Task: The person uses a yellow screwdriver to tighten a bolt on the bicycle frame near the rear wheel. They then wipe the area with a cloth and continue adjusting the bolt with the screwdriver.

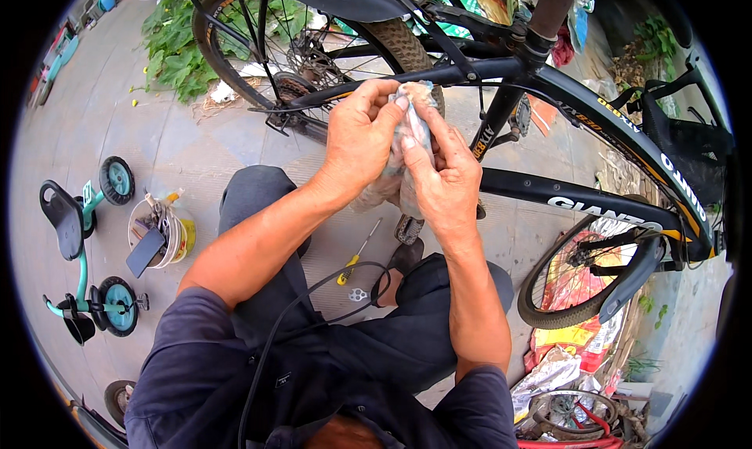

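Observation:
My left hand [354, 142] and my right hand [448, 184] are together in front of me, both closed on a crumpled, cloudy see-through plastic bag [412, 126]. Fingers of both hands pinch its upper part, and the loose lower part hangs beneath them. What the bag contains, if anything, I cannot make out. Just beyond my hands is a black bicycle [501, 124], its rear wheel [235, 46] to the far left. A pedal [408, 228] shows below the bag. On the ground between my legs lie a yellow-handled screwdriver [349, 270] and a small flat metal tool with holes [358, 295].
Left of me stands a white bucket [185, 241] of tools, with a dark phone-like slab [146, 252] at its rim. Beyond it is a small teal child's cycle [83, 273]. A black cable [266, 355] loops over my lap. Wrappers and a wheel [568, 410] lie at right.

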Tool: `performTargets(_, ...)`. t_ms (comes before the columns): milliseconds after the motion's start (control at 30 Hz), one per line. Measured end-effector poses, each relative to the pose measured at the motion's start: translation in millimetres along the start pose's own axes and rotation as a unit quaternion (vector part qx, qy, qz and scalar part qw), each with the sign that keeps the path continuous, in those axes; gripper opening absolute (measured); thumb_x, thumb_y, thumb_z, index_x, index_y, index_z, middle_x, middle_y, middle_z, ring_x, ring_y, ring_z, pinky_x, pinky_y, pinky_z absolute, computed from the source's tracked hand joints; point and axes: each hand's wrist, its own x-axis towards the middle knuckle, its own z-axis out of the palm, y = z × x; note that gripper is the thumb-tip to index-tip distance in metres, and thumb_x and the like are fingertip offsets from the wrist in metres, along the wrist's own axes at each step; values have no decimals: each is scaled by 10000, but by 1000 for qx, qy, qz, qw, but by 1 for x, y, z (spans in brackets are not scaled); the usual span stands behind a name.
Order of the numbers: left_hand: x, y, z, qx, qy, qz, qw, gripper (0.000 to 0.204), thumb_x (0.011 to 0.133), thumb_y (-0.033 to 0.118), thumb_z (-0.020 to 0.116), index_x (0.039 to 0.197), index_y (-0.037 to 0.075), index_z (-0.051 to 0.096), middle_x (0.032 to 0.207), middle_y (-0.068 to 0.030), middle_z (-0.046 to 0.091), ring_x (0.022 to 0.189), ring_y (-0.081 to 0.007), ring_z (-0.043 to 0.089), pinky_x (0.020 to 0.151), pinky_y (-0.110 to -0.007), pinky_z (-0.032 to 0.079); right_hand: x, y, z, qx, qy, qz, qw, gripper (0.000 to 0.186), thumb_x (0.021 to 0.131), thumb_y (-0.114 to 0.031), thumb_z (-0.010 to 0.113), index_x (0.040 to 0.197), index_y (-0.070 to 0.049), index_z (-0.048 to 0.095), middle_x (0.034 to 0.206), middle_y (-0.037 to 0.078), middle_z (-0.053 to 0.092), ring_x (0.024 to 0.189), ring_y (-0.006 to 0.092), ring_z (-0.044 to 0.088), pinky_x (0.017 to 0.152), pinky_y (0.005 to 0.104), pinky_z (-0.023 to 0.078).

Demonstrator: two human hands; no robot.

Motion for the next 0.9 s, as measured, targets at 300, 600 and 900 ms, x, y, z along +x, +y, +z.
performTargets(300, 21, 20, 25, 208, 5, 323, 923, 214, 808, 3, 679, 1021, 25, 675, 845, -78, 599, 695, -160, 589, 625, -276, 481, -5, 8, -15, -59, 66, 108, 990, 316, 869, -65, 661, 1168, 33, 624, 816, 94, 687, 727, 102, 640, 663, 239, 519)
performTargets(600, 14, -16, 32, 278, -66, 302, 909, 212, 798, 12, 640, 1009, 18, 658, 942, -146, 604, 819, -321, 625, 701, -369, 507, 32, -9, -45, 101, 208, 109, 967, 437, 903, -380, 660, 996, 48, 652, 798, 77, 648, 587, 82, 575, 491, 206, 462)
performTargets(900, 13, -17, 27, 285, -8, 261, 922, 191, 801, 33, 657, 991, 41, 675, 835, -108, 573, 719, -255, 599, 625, -340, 482, 59, -15, -23, 40, 291, -1, 956, 309, 885, -248, 666, 888, 60, 649, 741, 79, 665, 595, 119, 627, 546, 235, 513)
